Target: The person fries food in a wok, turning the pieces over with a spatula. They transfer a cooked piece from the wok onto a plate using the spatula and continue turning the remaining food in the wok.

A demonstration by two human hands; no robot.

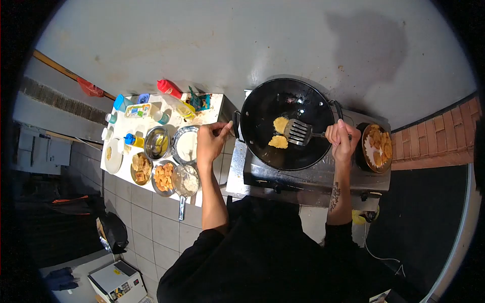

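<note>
A black wok stands on the stove, with two golden pieces of food lying near its middle, an upper piece and a lower piece. My right hand is closed around the handle of a slotted spatula. The spatula's metal head is inside the wok, its edge against the upper piece. At the wok's left side, my left hand has thumb and fingers pinched together at the left wok handle.
Right of the wok sits a bowl of fried pieces. On the white table at left are a bowl of white powder, a strainer, a plate of orange-brown pieces, a metal bowl and a red-capped bottle. A wall rises behind.
</note>
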